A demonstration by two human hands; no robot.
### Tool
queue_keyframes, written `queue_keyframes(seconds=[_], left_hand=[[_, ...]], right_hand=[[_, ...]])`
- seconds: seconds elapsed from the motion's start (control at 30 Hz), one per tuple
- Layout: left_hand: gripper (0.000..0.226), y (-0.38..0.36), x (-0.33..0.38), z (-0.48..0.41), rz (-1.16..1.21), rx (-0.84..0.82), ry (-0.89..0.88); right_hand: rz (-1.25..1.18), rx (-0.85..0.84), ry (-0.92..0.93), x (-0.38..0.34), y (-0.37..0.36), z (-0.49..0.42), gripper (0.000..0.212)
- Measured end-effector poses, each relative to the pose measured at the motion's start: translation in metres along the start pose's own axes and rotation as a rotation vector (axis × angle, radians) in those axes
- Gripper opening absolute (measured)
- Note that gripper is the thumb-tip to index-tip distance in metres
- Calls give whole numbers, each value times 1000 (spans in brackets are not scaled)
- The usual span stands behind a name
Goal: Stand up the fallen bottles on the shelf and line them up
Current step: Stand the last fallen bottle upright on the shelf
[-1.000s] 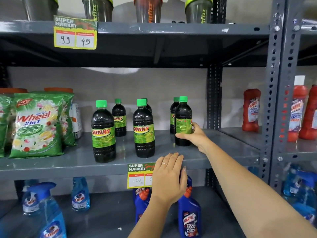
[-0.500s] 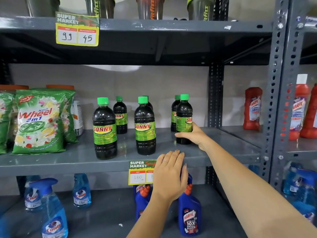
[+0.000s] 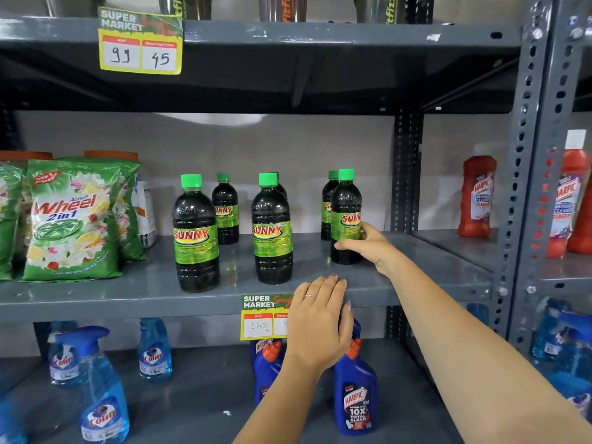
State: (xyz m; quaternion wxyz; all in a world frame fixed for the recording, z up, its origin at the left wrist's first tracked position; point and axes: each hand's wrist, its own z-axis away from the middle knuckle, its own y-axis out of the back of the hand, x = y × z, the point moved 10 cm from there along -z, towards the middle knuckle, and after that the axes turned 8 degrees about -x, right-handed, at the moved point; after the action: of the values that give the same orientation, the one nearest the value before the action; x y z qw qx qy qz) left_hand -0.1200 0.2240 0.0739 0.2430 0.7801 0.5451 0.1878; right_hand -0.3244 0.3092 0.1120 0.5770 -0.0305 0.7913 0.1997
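Observation:
Several dark Sunny bottles with green caps stand upright on the middle grey shelf (image 3: 128,293). The front row holds a left bottle (image 3: 195,233), a middle bottle (image 3: 271,230) and a right bottle (image 3: 345,216). Behind them stand three more, the one behind the middle bottle mostly hidden. My right hand (image 3: 368,245) grips the lower part of the right front bottle, whose label faces partly right. My left hand (image 3: 320,322) lies flat with fingers together on the shelf's front edge, covering part of a price tag (image 3: 259,318).
Green Wheel detergent packs (image 3: 70,219) fill the shelf's left end. Red Harpic bottles (image 3: 475,197) stand in the bay to the right past a grey upright post (image 3: 525,155). Blue Colin sprays (image 3: 102,395) and blue Harpic bottles (image 3: 355,395) stand on the shelf below.
My right hand has turned the right front bottle so its Sunny label comes round toward the front. My left hand has stayed on the shelf edge.

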Motion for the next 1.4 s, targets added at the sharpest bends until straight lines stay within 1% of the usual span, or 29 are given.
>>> queue_keyframes(seconds=[0.13,0.3,0.43,0.6,0.7,0.8,0.93,1.1,1.23,1.3,1.33,1.4], left_hand=[[37,-1,-1,0,2,6,2],[37,-2,-2,1,3,17,-5],[37,-2,-2,0,7,13,6],[37,0,-1,0,-5,-1,11],[37,0,0,0,-15,-11,6],[38,0,0,0,-24,-11,15],[39,-1,0,-1,-48,-16,20],[42,-2,0,-1,-60,-36,28],[39,6,2,-6,-8,-53,41],[37,18,2,-11,54,-20,37],[37,28,2,-13,77,22,32],[35,58,-6,-17,92,164,34]], right_hand=[[16,53,3,1,4,1,84],[27,36,24,-2,0,2,85],[68,11,18,-7,-6,5,76],[109,43,6,-15,-6,16,68],[113,23,23,-19,-7,27,68],[120,-9,34,-19,-7,41,72],[139,-19,49,-19,-3,54,84],[169,-13,79,-22,-5,60,88],[133,13,101,-26,-3,65,102],[78,47,124,-28,2,70,110],[67,64,134,-29,4,72,111],[76,90,151,-31,7,75,112]])
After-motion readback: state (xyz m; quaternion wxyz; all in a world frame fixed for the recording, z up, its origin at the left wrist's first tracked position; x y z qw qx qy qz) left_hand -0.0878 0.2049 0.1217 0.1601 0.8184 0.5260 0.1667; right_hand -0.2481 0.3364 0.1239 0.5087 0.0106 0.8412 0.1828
